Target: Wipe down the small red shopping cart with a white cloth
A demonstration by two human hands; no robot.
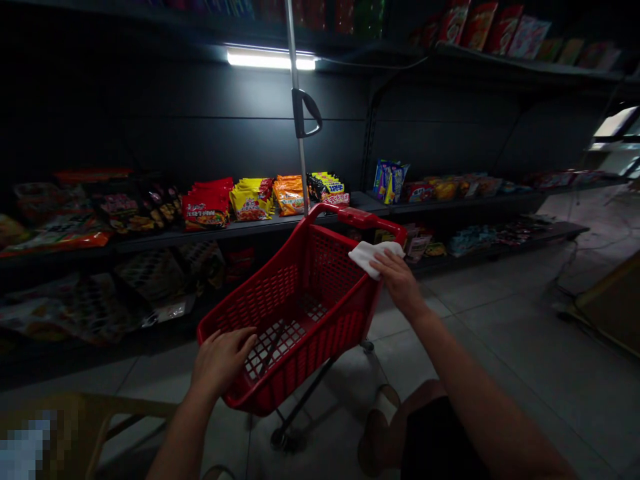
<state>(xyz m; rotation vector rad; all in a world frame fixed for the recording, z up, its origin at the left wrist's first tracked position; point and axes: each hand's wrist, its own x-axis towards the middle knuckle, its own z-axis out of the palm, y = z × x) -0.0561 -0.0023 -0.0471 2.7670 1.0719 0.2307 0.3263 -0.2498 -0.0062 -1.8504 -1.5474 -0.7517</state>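
A red plastic shopping cart (273, 313) with mesh walls stands in front of me on small wheels. My left hand (223, 360) grips its near left rim. My right hand (397, 283) presses a folded white cloth (374, 257) onto the cart's far right rim. The cloth lies between my fingers and the red plastic, and part of it hangs over the inner side. A red handle (353, 217) runs along the cart's far end, beyond the cloth.
Dark store shelves (240, 230) hold rows of colourful snack and noodle packets ahead and to the left. A metal pole (299, 127) with a black handle rises behind the cart. A tan chair (100, 420) stands at lower left, and grey floor tiles (505, 347) spread to the right.
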